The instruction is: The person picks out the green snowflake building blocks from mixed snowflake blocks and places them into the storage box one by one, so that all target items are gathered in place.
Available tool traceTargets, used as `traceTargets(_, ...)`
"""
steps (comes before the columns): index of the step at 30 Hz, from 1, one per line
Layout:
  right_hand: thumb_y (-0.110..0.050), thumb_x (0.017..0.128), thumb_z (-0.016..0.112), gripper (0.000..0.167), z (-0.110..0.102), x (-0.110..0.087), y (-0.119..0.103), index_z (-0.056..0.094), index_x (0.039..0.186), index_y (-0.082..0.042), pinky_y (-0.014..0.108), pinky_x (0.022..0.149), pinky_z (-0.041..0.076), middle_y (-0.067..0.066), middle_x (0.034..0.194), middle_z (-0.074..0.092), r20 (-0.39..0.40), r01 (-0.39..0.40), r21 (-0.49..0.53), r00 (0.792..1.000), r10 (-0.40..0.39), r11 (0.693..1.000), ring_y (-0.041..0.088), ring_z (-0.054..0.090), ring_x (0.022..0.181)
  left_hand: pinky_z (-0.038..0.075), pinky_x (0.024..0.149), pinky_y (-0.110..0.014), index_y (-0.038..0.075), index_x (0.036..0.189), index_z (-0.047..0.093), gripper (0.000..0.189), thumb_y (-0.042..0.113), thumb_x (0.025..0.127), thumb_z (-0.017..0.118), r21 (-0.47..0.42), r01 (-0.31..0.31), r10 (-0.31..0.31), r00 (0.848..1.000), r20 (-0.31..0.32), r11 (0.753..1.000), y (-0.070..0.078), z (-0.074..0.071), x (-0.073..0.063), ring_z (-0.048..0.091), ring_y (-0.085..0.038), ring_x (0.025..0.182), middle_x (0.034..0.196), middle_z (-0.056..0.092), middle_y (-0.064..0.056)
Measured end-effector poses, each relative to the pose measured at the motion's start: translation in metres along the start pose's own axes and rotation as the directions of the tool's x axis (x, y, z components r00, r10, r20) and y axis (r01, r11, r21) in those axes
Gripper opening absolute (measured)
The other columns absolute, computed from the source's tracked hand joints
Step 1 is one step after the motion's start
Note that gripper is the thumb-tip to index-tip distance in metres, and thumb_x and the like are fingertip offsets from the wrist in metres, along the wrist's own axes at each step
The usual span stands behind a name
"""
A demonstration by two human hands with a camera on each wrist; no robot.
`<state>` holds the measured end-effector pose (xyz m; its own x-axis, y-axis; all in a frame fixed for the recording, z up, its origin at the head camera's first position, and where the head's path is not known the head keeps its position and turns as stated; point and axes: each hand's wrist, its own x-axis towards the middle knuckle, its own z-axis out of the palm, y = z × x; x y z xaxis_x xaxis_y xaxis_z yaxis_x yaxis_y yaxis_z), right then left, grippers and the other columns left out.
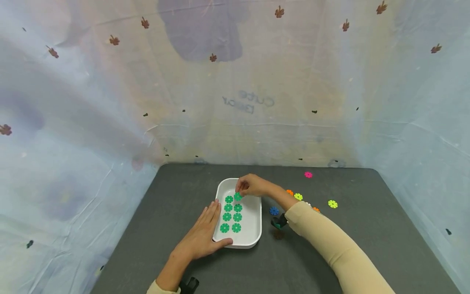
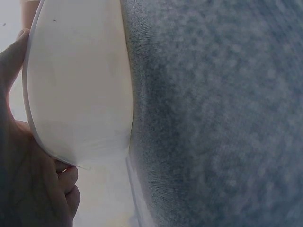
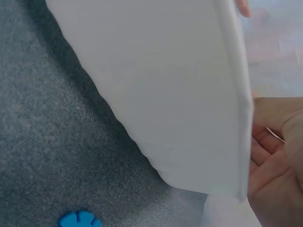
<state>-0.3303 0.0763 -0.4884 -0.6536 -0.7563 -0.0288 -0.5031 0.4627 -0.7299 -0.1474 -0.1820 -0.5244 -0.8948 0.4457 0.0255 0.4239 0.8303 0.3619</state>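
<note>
A white tray with rounded corners lies on the dark table. In it, green notched plastic discs, shaped like small flowers, form two columns. My right hand reaches over the tray's far right part and pinches a green disc at the top of the right column. My left hand rests at the near left corner, fingers stretched along the left rim and thumb over the near rim. In the left wrist view, the tray's outer wall hides part of the left fingers; in the right wrist view, the right fingertips are hidden.
Right of the tray lie a blue disc, yellow-green discs, orange discs and a pink disc. The right forearm partly covers some. A patterned sheet hangs behind the table.
</note>
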Motion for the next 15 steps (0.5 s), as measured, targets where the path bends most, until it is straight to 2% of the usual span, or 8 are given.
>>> traceTargets(4, -0.001, 0.100, 0.074, 0.009, 0.0029, 0.0031, -0.0004, 0.077, 0.108, -0.003, 0.027, 0.081, 0.059, -0.001, 0.095, 0.073, 0.025, -0.019, -0.033, 0.999, 0.020, 0.999, 0.011, 0.068, 0.087, 0.011, 0.135, -0.052, 0.002, 0.171, 0.005, 0.122, 0.081, 0.095, 0.057, 0.000, -0.003, 0.003, 1.000, -0.005, 1.000, 0.0010, -0.0008, 0.0001, 0.002, -0.027, 0.167, 0.181, 0.000, -0.013)
traceTargets(8, 0.001, 0.099, 0.074, 0.009, 0.0040, 0.0059, -0.0046, 0.076, 0.107, -0.001, 0.025, 0.079, 0.058, 0.004, 0.097, 0.074, 0.034, -0.028, -0.080, 0.999, 0.031, 0.996, 0.011, 0.067, 0.086, 0.011, 0.135, -0.051, 0.002, 0.171, 0.004, 0.122, 0.081, 0.095, 0.057, 0.004, -0.003, 0.003, 1.000, -0.001, 1.000, 0.0014, -0.0024, 0.0003, 0.000, -0.026, 0.167, 0.180, 0.000, -0.014)
traceTargets(15, 0.004, 0.097, 0.075, 0.006, 0.0103, 0.0106, -0.0061, 0.076, 0.102, 0.000, 0.024, 0.077, 0.056, 0.007, 0.095, 0.073, 0.012, -0.050, -0.131, 0.999, 0.052, 0.990, 0.009, 0.063, 0.083, 0.011, 0.135, -0.052, 0.001, 0.171, 0.005, 0.122, 0.081, 0.095, 0.056, 0.008, -0.004, 0.004, 1.000, -0.002, 1.000, 0.0004, -0.0010, 0.0004, 0.003, -0.029, 0.167, 0.180, 0.000, -0.014)
